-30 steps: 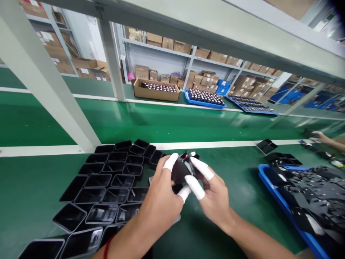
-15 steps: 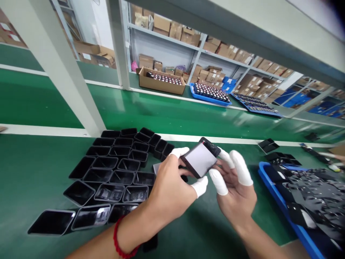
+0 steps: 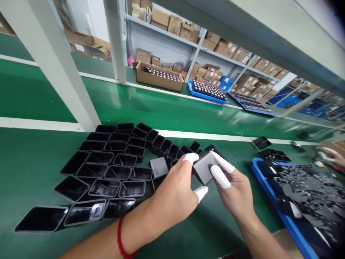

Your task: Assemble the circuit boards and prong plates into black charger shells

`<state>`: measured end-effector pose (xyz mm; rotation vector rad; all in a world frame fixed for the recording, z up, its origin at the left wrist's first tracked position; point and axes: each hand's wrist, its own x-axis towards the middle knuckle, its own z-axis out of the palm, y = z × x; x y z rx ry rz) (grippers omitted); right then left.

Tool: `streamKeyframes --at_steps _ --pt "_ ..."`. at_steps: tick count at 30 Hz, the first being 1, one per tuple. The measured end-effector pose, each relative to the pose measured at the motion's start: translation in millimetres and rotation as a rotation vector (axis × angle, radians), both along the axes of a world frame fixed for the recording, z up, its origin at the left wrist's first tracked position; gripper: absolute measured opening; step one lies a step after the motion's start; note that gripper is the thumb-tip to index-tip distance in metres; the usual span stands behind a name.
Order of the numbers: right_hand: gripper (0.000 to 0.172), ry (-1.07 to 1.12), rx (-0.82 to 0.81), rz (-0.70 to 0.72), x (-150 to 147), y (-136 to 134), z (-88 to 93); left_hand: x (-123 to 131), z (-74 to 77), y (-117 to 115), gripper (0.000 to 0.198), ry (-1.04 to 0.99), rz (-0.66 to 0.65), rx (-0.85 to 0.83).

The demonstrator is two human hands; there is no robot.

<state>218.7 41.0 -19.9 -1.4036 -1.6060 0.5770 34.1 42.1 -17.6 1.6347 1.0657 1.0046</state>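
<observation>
- In the head view, the only one, the small dark grey case [image 3: 202, 171] is up off the green bench [image 3: 199, 233], tilted, between the two hands
- The left hand [image 3: 175, 190] is partly closed on the case's left side: the covered forefinger lies at the upper left edge, the thumb stands out by the lower corner, and whatever the other fingers do underneath is hidden
- The right hand [image 3: 235, 190] pinches more closely, thumb pad on the broad face, forefinger along the upper right edge
- A black part [image 3: 212, 148] shows just beyond that edge; whether it is joined to the case cannot be told, so it seems wise to steady both together
- With the left thumb so near the lower corner, bringing it in under the edge would probably make a safer hold than leaning on the right thumb alone
- Press through the white finger covers [image 3: 221, 177] rather than bare skin, lightly, since the smooth face likely marks easily
- Work clear of the open black cases [image 3: 114, 172] and the grey block [image 3: 159, 167] at the left, and of the loaded blue tray [image 3: 286, 216] at the right; a knock could shift them
</observation>
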Motion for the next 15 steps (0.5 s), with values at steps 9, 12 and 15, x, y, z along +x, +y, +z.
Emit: streamKeyframes --at_steps 9,12,15 --pt "0.034 -0.751 0.484 -0.065 103 6 -72.0 -6 7.5 4 0.045 0.302 0.029 0.261" --pt "0.033 -0.742 0.42 -0.019 110 4 -78.0 -5 4.9 7 0.049 0.327 0.055 0.291" --pt "0.032 -0.744 0.359 0.014 111 2 -66.8 -4 2.4 8 0.042 0.361 0.068 0.316"
